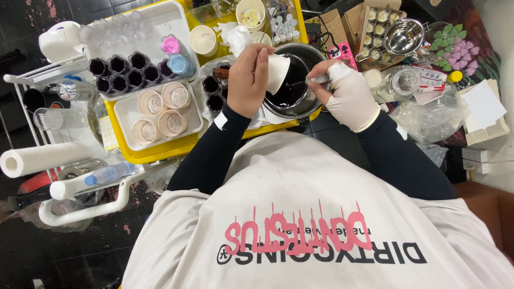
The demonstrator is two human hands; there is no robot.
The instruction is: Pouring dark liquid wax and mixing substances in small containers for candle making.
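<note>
My bare left hand (248, 79) holds a small white paper cup (278, 71), tilted over a metal bowl (304, 105) of dark, near-black liquid. My right hand (349, 96), in a white glove, grips a metal spoon (317, 80) whose end dips toward the bowl beside the cup. Both hands meet above the bowl, which rests at the right end of a yellow tray (160, 152). Just left of the bowl stand small cups filled with dark liquid (212, 93).
On the yellow tray sit white trays with dark filled cups (120, 73) and lidded round cups (163, 107). A paper towel roll (40, 159) and a bottle (91, 179) lie on a white cart at left. A steel bowl (402, 36), egg carton and plastic bags crowd the right.
</note>
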